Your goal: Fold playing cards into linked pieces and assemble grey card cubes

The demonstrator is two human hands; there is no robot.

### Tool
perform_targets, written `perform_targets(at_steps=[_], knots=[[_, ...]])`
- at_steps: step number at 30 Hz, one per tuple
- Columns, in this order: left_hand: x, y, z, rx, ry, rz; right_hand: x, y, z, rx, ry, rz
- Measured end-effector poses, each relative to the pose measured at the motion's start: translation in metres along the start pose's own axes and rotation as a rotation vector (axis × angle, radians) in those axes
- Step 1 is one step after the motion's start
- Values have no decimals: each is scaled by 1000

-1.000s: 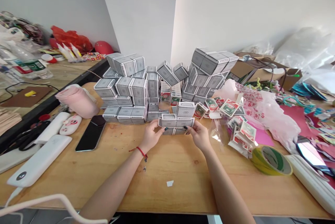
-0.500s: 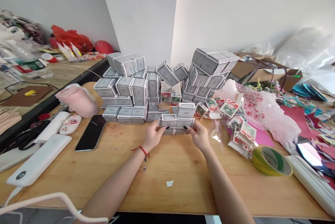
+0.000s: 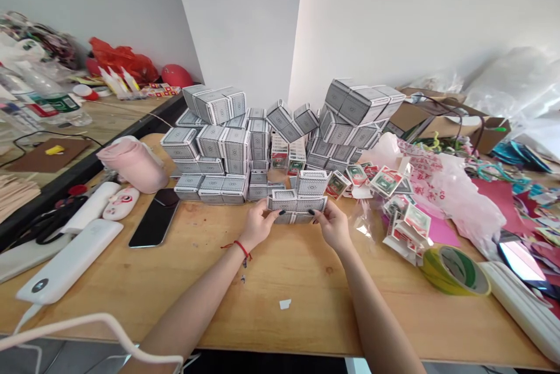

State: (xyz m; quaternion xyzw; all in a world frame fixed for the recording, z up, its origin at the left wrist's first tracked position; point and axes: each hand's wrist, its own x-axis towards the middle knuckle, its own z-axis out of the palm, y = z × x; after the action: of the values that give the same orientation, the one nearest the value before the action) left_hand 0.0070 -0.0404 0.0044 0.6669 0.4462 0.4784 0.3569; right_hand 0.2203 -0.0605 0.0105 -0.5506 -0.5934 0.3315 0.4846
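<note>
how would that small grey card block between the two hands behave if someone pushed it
The card block is probably light for its size, since its faces look like patterned playing cards. It might split or shift along the seams visible between its sections. Its right half rises higher than its left, so a push up there could tip it.

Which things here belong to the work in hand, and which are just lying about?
Work in hand:
- small card stack, held by the left hand and right hand
- probably the larger card stacks behind

Apparently lying about:
- black phone
- white power bank
- red plastic bag
- paper scrap
</note>
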Motion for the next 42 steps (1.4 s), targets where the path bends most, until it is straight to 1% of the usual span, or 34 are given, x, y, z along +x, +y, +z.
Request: perform_targets(at_steps=[3, 6, 11, 13, 16, 19, 27, 37, 42], knots=[[-1, 0, 0, -16, -5, -11, 1, 2, 2, 7, 15, -27], [-4, 1, 1, -33, -12, -17, 1, 4, 1, -38, 3, -31], [-7, 2, 7, -180, -10, -20, 2, 4, -2, -75, -2, -34], [-7, 2, 9, -203, 8, -34, 2, 4, -3, -79, -6, -34], [-5, 4, 9, -182, 26, -49, 3, 4, -4, -71, -35, -31], [-3, 5, 8, -165, 20, -41, 3, 4, -6, -118, -53, -25], [-2, 3, 8, -68, 49, -13, 4, 1, -8, -194, -34, -24], [-2, -1, 6, -13, 35, 30, 4, 0, -8, -228, -13, -41], [-2, -2, 7, -4, 50, 69, 2, -6, -8, -255, 3, -19]])
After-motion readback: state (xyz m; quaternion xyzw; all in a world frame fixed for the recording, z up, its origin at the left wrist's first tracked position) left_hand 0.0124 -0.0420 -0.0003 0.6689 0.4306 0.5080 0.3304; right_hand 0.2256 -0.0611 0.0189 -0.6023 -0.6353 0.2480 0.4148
